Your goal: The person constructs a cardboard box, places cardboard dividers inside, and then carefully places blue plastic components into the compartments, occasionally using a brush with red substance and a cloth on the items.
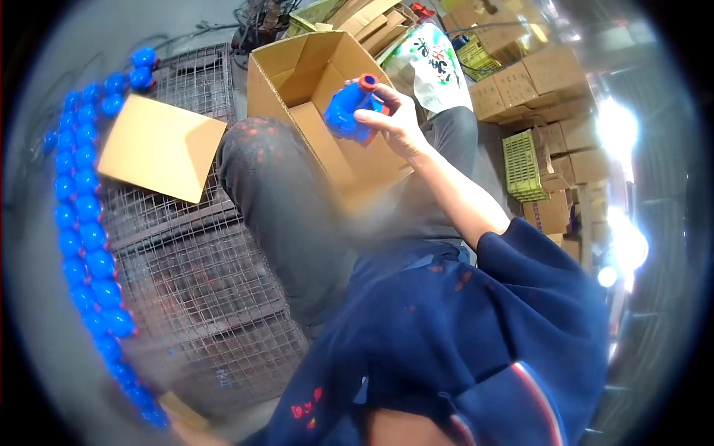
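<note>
So the right hand (396,123) has a glossy blue, bulb-shaped piece with a red-rimmed neck (344,113) pinched between thumb and fingers, neck tipped up, body slanting down and left from that hand. An open brown cardboard box (316,130) sits right under it, way closer to this hand than the other. The left hand (186,431) is just blurry skin at the lower edge, can't tell if it's gripping anything. Farther left of the right hand: flat tan cardboard sheet (160,149), grey wire-mesh rack (186,260), then rows of similar blue pieces (93,236)
</note>
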`<state>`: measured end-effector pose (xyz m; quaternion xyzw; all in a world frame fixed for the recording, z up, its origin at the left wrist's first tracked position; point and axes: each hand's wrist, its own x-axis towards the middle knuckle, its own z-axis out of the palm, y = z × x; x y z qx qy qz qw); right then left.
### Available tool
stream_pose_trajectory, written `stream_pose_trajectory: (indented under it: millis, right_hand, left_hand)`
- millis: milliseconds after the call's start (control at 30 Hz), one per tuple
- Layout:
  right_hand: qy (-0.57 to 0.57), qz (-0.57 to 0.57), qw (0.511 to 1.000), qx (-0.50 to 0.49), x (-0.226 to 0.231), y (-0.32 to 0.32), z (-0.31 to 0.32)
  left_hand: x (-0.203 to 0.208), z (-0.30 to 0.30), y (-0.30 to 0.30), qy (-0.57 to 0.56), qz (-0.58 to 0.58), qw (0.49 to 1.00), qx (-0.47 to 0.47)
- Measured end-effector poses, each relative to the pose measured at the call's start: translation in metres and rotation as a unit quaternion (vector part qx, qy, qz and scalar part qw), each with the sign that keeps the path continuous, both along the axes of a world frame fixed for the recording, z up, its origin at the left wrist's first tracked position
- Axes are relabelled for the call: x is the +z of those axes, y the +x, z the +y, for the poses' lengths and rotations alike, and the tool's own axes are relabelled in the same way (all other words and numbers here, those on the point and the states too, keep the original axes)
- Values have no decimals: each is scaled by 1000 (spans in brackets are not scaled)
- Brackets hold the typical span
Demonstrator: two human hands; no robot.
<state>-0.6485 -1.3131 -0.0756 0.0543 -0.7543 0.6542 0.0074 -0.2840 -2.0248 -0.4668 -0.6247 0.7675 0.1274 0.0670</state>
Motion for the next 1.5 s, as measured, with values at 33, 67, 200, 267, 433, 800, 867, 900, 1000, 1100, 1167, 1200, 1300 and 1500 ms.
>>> stream_pose_trajectory:
  millis: [33,67,200,267,433,800,867,900,1000,1100,1167,1200,1300,1500]
  right_hand:
    - [-6,8,1000,1,-3,-1,-8]
    - [10,22,1000,3,-7,-3,-11]
    - [-9,-18,1000,-15,-14,-4,-10]
    - [-65,-50,996,-27,-20,-4,-6]
    - [-321,-213,922,-47,-28,-10,0]
    - [-439,-275,854,-46,-47,-11,32]
    - [-462,-280,841,-39,-44,-14,43]
    - [-446,-265,854,-27,-41,-18,44]
    - [-400,-255,880,-13,-41,-31,45]
    - [-364,-318,875,9,-52,-57,52]
    - [-323,-385,864,31,-52,-78,48]
    - [-321,-415,850,40,-68,-96,53]
    - [-152,-536,830,25,-116,-139,62]
    - [274,-528,800,77,-276,-152,45]
  left_hand:
    - [0,5,5,1,6,1000,1]
    - [0,12,10,5,12,1000,3]
    - [-3,58,18,31,40,999,-2]
    - [-4,87,22,51,57,997,0]
    - [3,157,53,106,93,989,30]
    - [37,272,94,265,208,907,252]
    - [39,288,84,313,257,864,300]
    - [43,292,76,334,288,840,318]
    - [61,288,55,393,371,763,353]
    - [127,285,21,419,402,721,378]
    - [169,300,-12,475,500,631,355]
    - [192,311,-41,524,562,551,324]
    - [269,352,-132,678,661,250,203]
    - [361,406,-193,720,659,85,200]
